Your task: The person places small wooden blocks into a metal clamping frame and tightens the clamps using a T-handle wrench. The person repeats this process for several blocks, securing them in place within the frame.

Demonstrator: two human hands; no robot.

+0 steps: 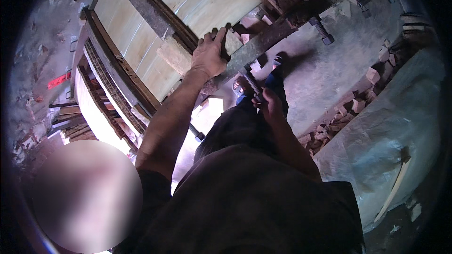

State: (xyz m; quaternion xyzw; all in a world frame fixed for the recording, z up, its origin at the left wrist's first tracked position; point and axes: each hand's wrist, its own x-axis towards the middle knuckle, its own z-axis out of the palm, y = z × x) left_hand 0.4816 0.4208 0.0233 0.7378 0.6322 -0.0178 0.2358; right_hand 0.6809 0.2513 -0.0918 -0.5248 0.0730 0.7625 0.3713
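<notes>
My left hand [209, 59] reaches over the metal clamp frame [259, 47], its fingers stretched out and apart. It rests among wooden blocks: a pale block [173, 55] lies beside it on the left, a smaller block [232, 43] at its right. My right hand [270, 105] is closed around the lower end of a threaded bolt [253, 83], which sticks out of the frame toward me. Its palm side and part of the bolt's head are hidden. Beyond my left hand, pale wooden boards [202, 0] lie edge to edge beneath a dark crossbar [150, 7].
More bolts project from the frame, one [322, 32] at the right and one [197, 134] near my left forearm. Wood offcuts [346, 108] line the floor beside a plastic sheet [381, 136]. Wood strips [75, 122] are stacked at left. A blurred disc covers the lower left.
</notes>
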